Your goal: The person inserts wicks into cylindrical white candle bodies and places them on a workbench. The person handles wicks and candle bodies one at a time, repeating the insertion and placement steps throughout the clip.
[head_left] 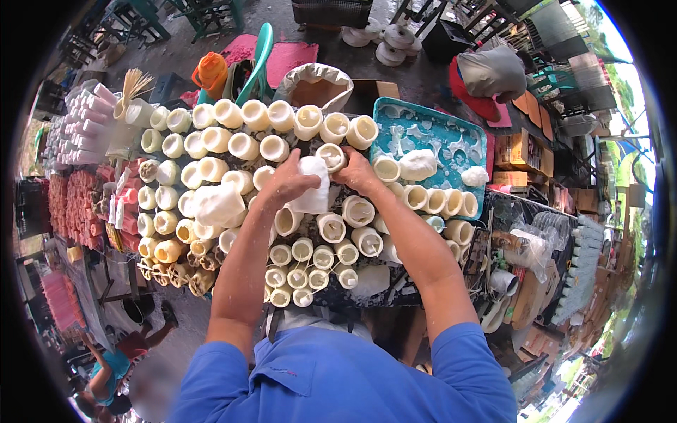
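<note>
Both my hands meet over rows of cream wax candles. My left hand [290,179] is closed on a soft white piece [312,186] that looks like folded cloth. Close beside it, my right hand [357,172] grips a short, hollow-topped cream candle [330,157] by its right side. The white piece touches or nearly touches this candle. Farther back stands a row of larger hollow candles [308,121]. Nearer my body, smaller candles [302,249] with wicks stand in a tight group. A white lump [218,205] rests on the candles at the left.
A turquoise tray [482,134] with wax scraps stands at the back right, holding another white lump [418,165]. Pink candles [88,113] are stacked at the far left. Beyond the table are an open sack [314,76], a green chair [259,63] and a bent-over person [491,74].
</note>
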`<state>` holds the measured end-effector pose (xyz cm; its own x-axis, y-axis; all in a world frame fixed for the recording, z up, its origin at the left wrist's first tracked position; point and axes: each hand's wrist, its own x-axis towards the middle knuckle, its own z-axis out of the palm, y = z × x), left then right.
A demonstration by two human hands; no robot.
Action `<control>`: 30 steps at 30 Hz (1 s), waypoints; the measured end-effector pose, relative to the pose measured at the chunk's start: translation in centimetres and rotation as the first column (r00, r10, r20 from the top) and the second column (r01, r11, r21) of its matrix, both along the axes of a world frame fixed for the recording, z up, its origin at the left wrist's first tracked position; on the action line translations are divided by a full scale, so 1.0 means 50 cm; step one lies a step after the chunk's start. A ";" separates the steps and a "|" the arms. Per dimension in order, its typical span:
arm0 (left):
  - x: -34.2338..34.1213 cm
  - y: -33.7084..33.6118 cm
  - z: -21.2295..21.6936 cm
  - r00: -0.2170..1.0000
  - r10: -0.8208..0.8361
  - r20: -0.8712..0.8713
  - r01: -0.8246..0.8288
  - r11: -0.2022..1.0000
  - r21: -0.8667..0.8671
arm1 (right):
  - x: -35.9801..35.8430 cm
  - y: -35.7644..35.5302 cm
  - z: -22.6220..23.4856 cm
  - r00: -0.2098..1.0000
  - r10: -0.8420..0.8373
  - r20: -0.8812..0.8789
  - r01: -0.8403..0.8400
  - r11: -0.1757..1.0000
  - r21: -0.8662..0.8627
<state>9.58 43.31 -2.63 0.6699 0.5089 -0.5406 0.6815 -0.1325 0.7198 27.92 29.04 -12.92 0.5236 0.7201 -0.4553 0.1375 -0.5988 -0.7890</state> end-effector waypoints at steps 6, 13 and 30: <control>0.002 0.027 -0.034 0.995 -0.023 0.094 0.065 0.879 -0.472 | 0.024 0.005 -0.009 0.988 0.124 -0.093 -0.117 0.990 0.073; -0.039 0.053 -0.013 0.993 -0.082 0.082 0.112 0.875 -0.470 | -0.018 0.054 0.003 0.976 0.144 -0.160 -0.116 0.978 0.174; -0.074 0.023 0.000 0.991 -0.115 -0.064 0.111 0.991 -0.076 | -0.026 0.080 0.037 0.985 0.157 -0.065 -0.154 0.987 0.046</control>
<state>5.86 44.46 -2.65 0.6814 0.3898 -0.6195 0.7127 -0.1606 0.6828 26.61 33.04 -11.08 0.3726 0.8091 -0.4544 0.1717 -0.5414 -0.8231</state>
